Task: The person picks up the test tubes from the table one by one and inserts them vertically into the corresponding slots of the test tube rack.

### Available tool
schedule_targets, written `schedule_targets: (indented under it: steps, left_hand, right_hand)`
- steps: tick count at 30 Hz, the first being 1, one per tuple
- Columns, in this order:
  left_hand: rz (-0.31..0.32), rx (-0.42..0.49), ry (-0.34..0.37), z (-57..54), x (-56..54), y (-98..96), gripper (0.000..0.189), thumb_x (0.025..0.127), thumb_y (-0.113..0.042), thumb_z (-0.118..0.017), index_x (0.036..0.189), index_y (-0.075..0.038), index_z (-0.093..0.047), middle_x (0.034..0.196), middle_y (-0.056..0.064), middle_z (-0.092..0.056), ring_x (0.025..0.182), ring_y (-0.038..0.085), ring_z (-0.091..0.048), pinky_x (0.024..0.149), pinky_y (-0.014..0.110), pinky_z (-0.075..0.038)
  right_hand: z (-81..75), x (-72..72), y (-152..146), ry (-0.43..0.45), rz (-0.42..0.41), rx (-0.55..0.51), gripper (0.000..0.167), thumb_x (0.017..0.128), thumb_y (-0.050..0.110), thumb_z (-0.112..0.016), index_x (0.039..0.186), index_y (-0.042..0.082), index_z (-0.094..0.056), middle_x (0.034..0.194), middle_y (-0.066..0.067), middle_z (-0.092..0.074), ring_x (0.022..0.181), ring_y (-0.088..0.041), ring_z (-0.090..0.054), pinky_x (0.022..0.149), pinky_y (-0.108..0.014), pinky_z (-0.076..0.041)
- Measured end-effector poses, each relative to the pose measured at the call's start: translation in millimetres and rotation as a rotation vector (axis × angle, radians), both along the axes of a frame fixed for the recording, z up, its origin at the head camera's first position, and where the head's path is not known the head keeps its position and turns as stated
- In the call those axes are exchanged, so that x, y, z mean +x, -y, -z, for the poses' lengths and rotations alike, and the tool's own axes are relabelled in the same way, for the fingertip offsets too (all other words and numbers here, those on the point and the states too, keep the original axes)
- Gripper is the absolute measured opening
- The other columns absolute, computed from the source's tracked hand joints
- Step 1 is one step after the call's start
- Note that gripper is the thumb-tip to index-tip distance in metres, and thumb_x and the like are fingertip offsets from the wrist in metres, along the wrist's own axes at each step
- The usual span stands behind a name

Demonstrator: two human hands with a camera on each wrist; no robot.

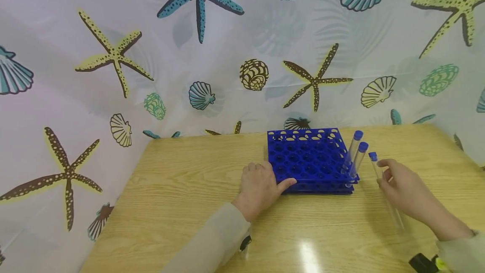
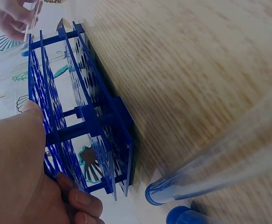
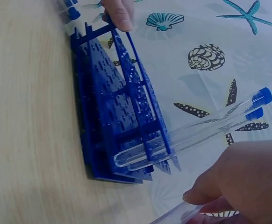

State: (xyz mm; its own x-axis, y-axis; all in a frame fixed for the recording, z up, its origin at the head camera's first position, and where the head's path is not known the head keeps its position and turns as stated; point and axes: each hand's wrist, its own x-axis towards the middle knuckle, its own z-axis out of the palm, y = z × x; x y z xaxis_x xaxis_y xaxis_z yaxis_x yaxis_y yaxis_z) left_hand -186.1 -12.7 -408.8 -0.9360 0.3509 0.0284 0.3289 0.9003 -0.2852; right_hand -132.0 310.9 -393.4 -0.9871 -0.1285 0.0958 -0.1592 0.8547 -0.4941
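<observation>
A blue test tube rack [image 1: 303,159] stands on the table. My left hand [image 1: 259,186] grips its near left corner, thumb along the front edge and fingers on the left side. Two clear test tubes with blue caps [image 1: 358,135] stand tilted in holes at the rack's right end. Just right of these, my right hand [image 1: 407,191] pinches another blue-capped test tube [image 1: 394,214] near its upper part. This tube slants, cap up and away, its round end toward the table's front. In the right wrist view only a piece of the held tube [image 3: 175,214] shows.
In the left wrist view two more capped test tubes [image 2: 206,175] lie on the table [image 2: 196,60] left of the rack, mostly hidden by the left forearm in the head view. A cloth [image 1: 223,49] printed with starfish and shells hangs behind the table and along its sides.
</observation>
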Motion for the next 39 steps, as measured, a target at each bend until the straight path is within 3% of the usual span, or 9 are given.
schedule_targets:
  steps: [5, 13, 21, 23, 29, 35, 39]
  left_hand:
    - [-0.004, -0.006, 0.004, 0.7, 0.0, 0.4, 0.086, 0.087, -0.084, -0.005, 0.076, -0.011, -0.049, 0.066, 0.0, -0.048, 0.062, 0.019, -0.047, 0.059, 0.03, -0.038]
    - [-0.01, 0.001, 0.007, 1.8, 0.5, 0.7, 0.086, 0.087, -0.084, -0.006, 0.077, -0.011, -0.05, 0.067, 0.001, -0.049, 0.063, 0.019, -0.048, 0.06, 0.031, -0.039]
    - [-0.015, 0.0, 0.007, 2.2, 0.5, 1.4, 0.086, 0.087, -0.084, -0.007, 0.077, -0.01, -0.051, 0.067, 0.001, -0.05, 0.063, 0.019, -0.048, 0.06, 0.03, -0.039]
    - [-0.014, 0.007, 0.01, 2.2, 0.4, 1.4, 0.086, 0.087, -0.084, -0.007, 0.077, -0.011, -0.05, 0.067, 0.001, -0.049, 0.063, 0.019, -0.049, 0.06, 0.03, -0.039]
    - [-0.007, 0.047, 0.015, 0.6, 0.3, 0.8, 0.084, 0.087, -0.084, -0.009, 0.075, -0.011, -0.049, 0.068, 0.001, -0.048, 0.065, 0.02, -0.049, 0.063, 0.031, -0.04]
    - [-0.001, 0.031, -0.004, 0.5, -0.7, 0.5, 0.084, 0.087, -0.084, -0.009, 0.074, -0.011, -0.048, 0.066, 0.0, -0.048, 0.063, 0.02, -0.048, 0.06, 0.031, -0.038]
    - [-0.003, 0.021, -0.003, -0.3, -0.5, 0.0, 0.084, 0.087, -0.084, -0.008, 0.075, -0.011, -0.049, 0.066, 0.0, -0.048, 0.063, 0.019, -0.048, 0.06, 0.03, -0.037]
  right_hand:
    - [-7.2, -7.8, 2, -0.089, -0.021, -0.009, 0.038, 0.097, 0.001, -0.053, 0.128, -0.017, -0.042, 0.091, -0.023, -0.061, 0.064, -0.007, -0.054, 0.051, -0.025, -0.045]
    - [-20.6, -18.5, 5, -0.136, -0.027, -0.049, 0.037, 0.098, -0.003, -0.051, 0.13, -0.016, -0.038, 0.097, -0.03, -0.059, 0.078, -0.035, -0.066, 0.052, -0.027, -0.048]
    - [-36.5, -31.4, 11, -0.171, -0.01, -0.114, 0.032, 0.097, -0.007, -0.046, 0.127, -0.011, -0.039, 0.101, -0.029, -0.055, 0.084, -0.037, -0.062, 0.054, -0.024, -0.052]
    - [-39.5, -34.4, 12, -0.18, -0.003, -0.116, 0.032, 0.096, -0.008, -0.046, 0.127, -0.011, -0.039, 0.101, -0.028, -0.055, 0.082, -0.033, -0.062, 0.055, -0.023, -0.052]
    - [-49.2, -40.9, 11, -0.252, -0.005, -0.118, 0.025, 0.1, -0.004, -0.044, 0.123, -0.008, -0.038, 0.1, -0.023, -0.053, 0.072, -0.004, -0.057, 0.056, -0.02, -0.051]
    - [-58.1, -45.1, 14, -0.31, 0.036, -0.168, 0.017, 0.102, 0.0, -0.044, 0.118, -0.004, -0.04, 0.101, -0.018, -0.053, 0.082, 0.017, -0.045, 0.06, -0.012, -0.047]
    - [-60.3, -48.8, 19, -0.322, 0.033, -0.254, 0.019, 0.103, 0.003, -0.043, 0.121, -0.003, -0.04, 0.105, -0.014, -0.052, 0.089, 0.019, -0.046, 0.069, -0.003, -0.046]
